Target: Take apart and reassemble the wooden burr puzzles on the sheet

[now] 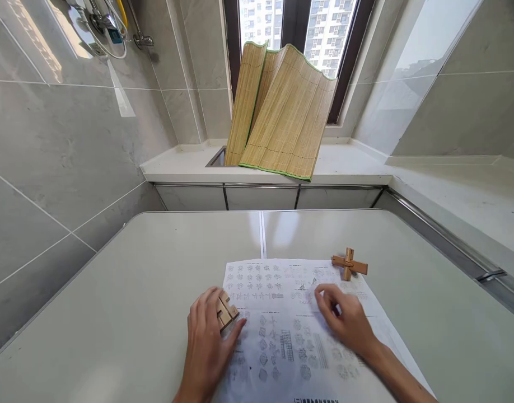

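At the sheet's left edge my left hand (206,338) curves around a light wooden block with notches (225,311), apparently a burr puzzle piece or pieces. Its fingers lie over the block's left side, hiding part of it, and the thumb is at the lower right. My right hand (345,319) hovers over or rests on the printed paper sheet (290,347), fingers curled in, with nothing visible in them. Beyond it, a brown wooden cross-shaped puzzle (349,265) sits on the sheet's upper right corner. Rows of small puzzle drawings cover the paper.
The pale table (114,313) has a seam down its middle. Behind it, a folded bamboo mat (286,117) leans by the window on a white ledge (349,162). A metal rail (442,235) runs along the right, and a shower fixture (108,28) hangs on the left wall.
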Demonstrator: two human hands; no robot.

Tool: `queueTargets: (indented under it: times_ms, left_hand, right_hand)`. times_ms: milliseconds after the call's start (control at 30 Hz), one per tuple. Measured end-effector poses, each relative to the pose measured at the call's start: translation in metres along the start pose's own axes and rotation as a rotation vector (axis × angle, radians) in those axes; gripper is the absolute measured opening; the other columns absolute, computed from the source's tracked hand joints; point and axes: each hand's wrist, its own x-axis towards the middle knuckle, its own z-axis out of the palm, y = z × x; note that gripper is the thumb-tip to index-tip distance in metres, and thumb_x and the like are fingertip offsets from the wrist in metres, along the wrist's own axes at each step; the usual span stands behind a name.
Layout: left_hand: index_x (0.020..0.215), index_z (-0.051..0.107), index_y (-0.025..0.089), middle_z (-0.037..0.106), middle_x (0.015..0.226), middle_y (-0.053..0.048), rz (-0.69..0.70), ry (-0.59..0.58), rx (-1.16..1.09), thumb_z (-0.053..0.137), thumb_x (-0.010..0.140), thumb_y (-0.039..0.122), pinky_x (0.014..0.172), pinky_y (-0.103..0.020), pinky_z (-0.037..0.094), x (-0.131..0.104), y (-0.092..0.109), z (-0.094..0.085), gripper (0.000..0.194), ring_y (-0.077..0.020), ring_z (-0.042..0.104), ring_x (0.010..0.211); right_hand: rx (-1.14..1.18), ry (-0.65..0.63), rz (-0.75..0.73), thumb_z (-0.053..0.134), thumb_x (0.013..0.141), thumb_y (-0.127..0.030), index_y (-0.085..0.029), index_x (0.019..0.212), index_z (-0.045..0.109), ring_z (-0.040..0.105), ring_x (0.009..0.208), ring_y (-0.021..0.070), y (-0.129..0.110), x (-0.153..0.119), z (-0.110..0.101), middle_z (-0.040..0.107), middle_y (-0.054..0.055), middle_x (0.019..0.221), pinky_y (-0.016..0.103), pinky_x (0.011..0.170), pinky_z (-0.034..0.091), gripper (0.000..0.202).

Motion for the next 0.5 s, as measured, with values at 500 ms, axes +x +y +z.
queueTargets:
  times_ms: [500]
  left_hand:
    - [0.145,0.049,0.03,0.067,0.131,-0.009,-0.029,-0.115,-0.091,0.069,0.091,0.057,0.093,-0.047,0.061,0.009,-0.002,0.006,0.064,-0.032,0.069,0.115]
  right_hand:
    - [0.085,-0.146,0.0,0.046,0.107,-0.024,-0.023,0.101,0.056,0.036,0.046,0.0109,-0.009,0.001,0.01,0.038,-0.01,0.057,0.025,0.05,0.029,0.012]
